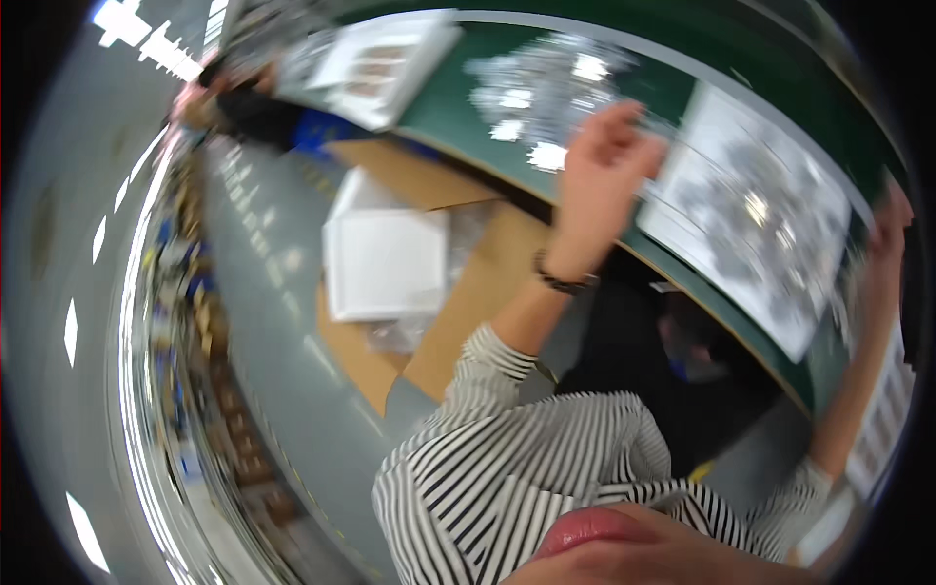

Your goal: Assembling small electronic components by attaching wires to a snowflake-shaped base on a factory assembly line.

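My left hand (606,156) is raised over the near edge of the green table, between two heaps of small clear plastic packets. Its fingers are loosely bent, with the thumb apart, and no held thing shows among them. Just beyond it lies the heap of shiny packets (546,88) on the tabletop. To its right, a white tray or board (673,219) bears another heap of glinting packets (765,210). My right hand (889,219) is at the far right rim, beyond the white tray. Motion smears its fingers, so its grip is unclear.
An open cardboard box (473,297) stands by the table's left side, with a white foam tray (385,263) and clear plastic inside. A white tray with brownish compartments (429,58) sits at the table's left end. A person (258,107) is beyond it. Shelving (224,390) lines the left.
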